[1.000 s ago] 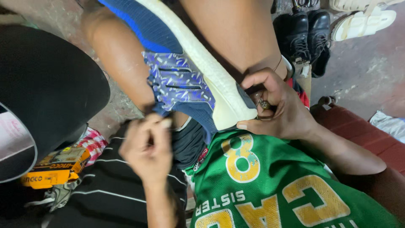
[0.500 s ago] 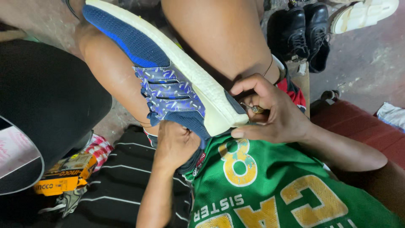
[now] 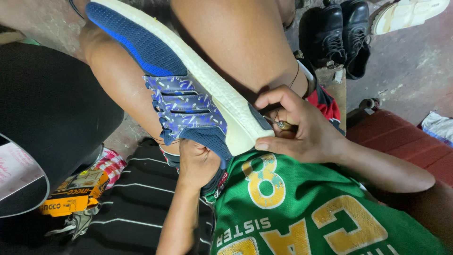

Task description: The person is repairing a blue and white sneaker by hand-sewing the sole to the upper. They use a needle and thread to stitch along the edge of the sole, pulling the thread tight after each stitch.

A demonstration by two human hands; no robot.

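Note:
A blue sneaker point(image 3: 184, 108) with a thick white sole point(image 3: 222, 97) lies slanted between my bare knees, heel toward me. My left hand point(image 3: 196, 163) is pushed up into the shoe's opening at the heel, its fingers hidden inside. My right hand point(image 3: 306, 134) rests against the heel end of the sole, thumb along the white edge. Its fingers pinch a small metal needle-like tool point(image 3: 281, 124) right at the sole. I wear a green jersey point(image 3: 302, 212) with yellow print.
A pair of black lace-up shoes point(image 3: 342, 35) and a white sandal point(image 3: 408, 12) stand on the floor at top right. A red padded seat point(image 3: 401, 139) is to the right. A yellow-orange box point(image 3: 75, 193) and a big black round object point(image 3: 47, 108) lie left.
My left hand, pinched and free in front of the shoe a second ago, has gone up into the shoe's opening. The right hand stays at the heel.

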